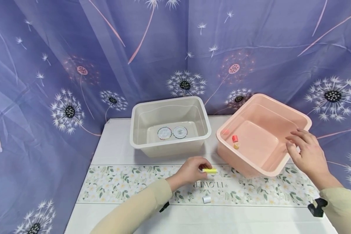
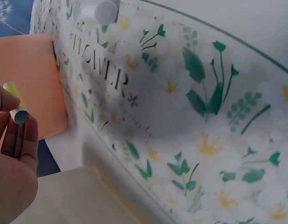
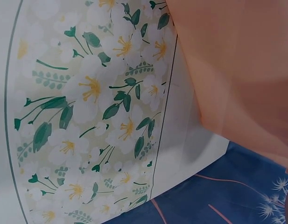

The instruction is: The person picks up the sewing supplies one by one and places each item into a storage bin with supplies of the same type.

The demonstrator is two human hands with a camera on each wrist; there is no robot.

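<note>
My left hand [image 1: 193,169] pinches a spool of yellow thread [image 1: 210,171] between thumb and fingers, above the flowered strip in front of the two basins. The left wrist view shows the spool's round hollow end [image 2: 21,115]. My right hand [image 1: 308,154] is at the right rim of the pink basin [image 1: 263,97], fingers loosely bent and holding nothing; whether it touches the rim I cannot tell. Inside that basin lie a red spool [image 1: 235,138] and a yellowish spool [image 1: 236,146]. A white spool [image 1: 206,199] lies on the table nearer me.
A grey basin [image 1: 169,146] stands left of the pink one, holding two round pin wheels [image 1: 164,133] with coloured heads round their edges. Behind both basins hangs a purple dandelion-print curtain [image 1: 152,74]. The white table [image 1: 237,217] carries a flowered strip.
</note>
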